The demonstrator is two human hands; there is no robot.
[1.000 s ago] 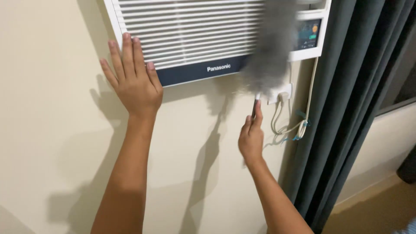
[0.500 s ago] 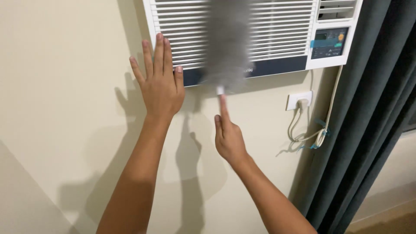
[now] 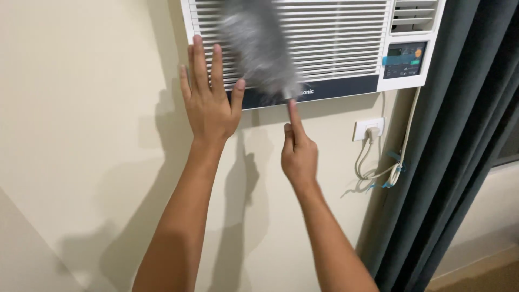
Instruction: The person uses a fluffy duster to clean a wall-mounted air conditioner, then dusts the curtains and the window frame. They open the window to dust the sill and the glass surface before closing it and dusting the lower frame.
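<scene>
Nearest the camera, two bare forearms are rising from the bottom edge toward a cream wall (image 3: 81, 135). The left hand (image 3: 208, 103) is lying flat and open against that wall, its fingers spread and pointing up, its grip apart and holding nothing; the fingertips are overlapping the lower left corner of a white window air conditioner (image 3: 335, 43). Just beside it, the right hand (image 3: 299, 154) is closing its grip around the handle of a grey feather duster (image 3: 259, 46), with the index finger stretching straight up along the handle, which is mostly hidden by the hand. The duster's fluffy head is showing as a blur, tilting up and to the left across the unit's slatted front grille and touching or nearly touching it; which one cannot be told. Both hands are casting dark shadows on the wall beneath them. Farther right on the unit, a small control panel (image 3: 404, 59) is sitting under a vent. Below that, a white wall socket (image 3: 369, 128) is holding a plug, and a looped pale cord (image 3: 386, 170) is hanging from it. At the far right, a dark grey curtain (image 3: 459, 162) is hanging down beside the unit.
</scene>
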